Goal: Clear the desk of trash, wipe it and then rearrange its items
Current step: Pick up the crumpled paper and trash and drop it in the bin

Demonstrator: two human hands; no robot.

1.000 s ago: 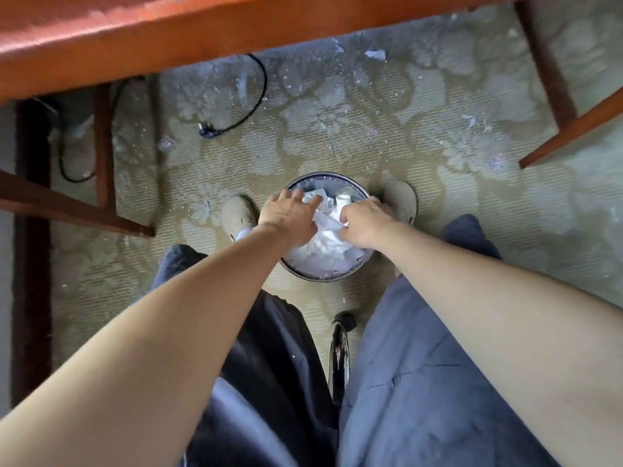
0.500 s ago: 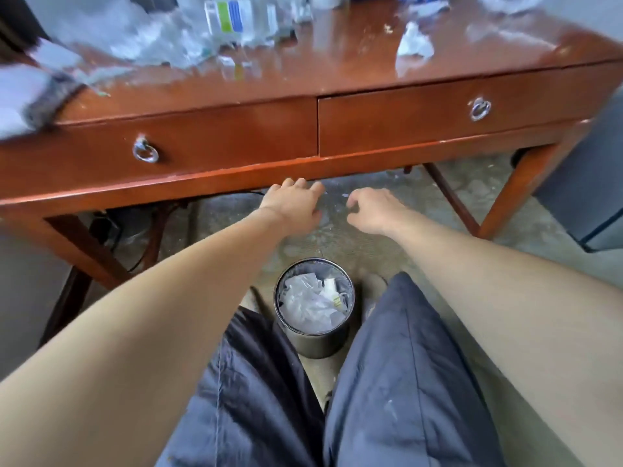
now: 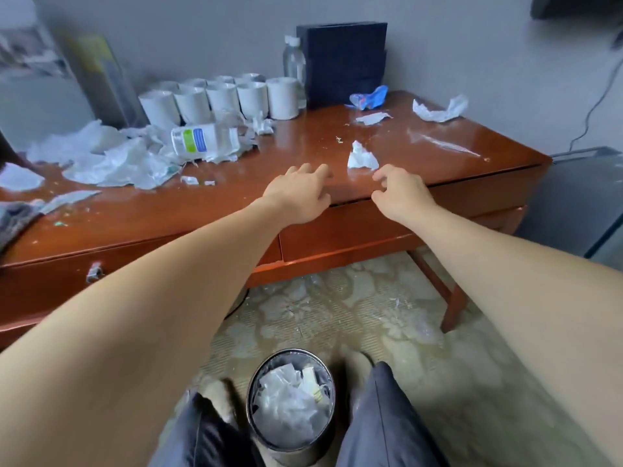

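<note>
Over the desk's (image 3: 303, 139) front edge we hold our left hand (image 3: 296, 193) with fingers spread and our right hand (image 3: 401, 193) with fingers loosely curled, both gripping nothing. A crumpled tissue (image 3: 361, 158) lies just beyond them, paper scraps (image 3: 118, 160) pile far left, and the trash bin (image 3: 293, 454) stands between our knees.

desk (image 3: 303, 146) — glossy wood | scraps (image 3: 362, 156) — crumpled paper | bin (image 3: 293, 449) — metal

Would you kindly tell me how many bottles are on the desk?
2: a lying bottle amid the scraps and an upright bottle beside the black box. More may be hidden under the scraps.
</note>
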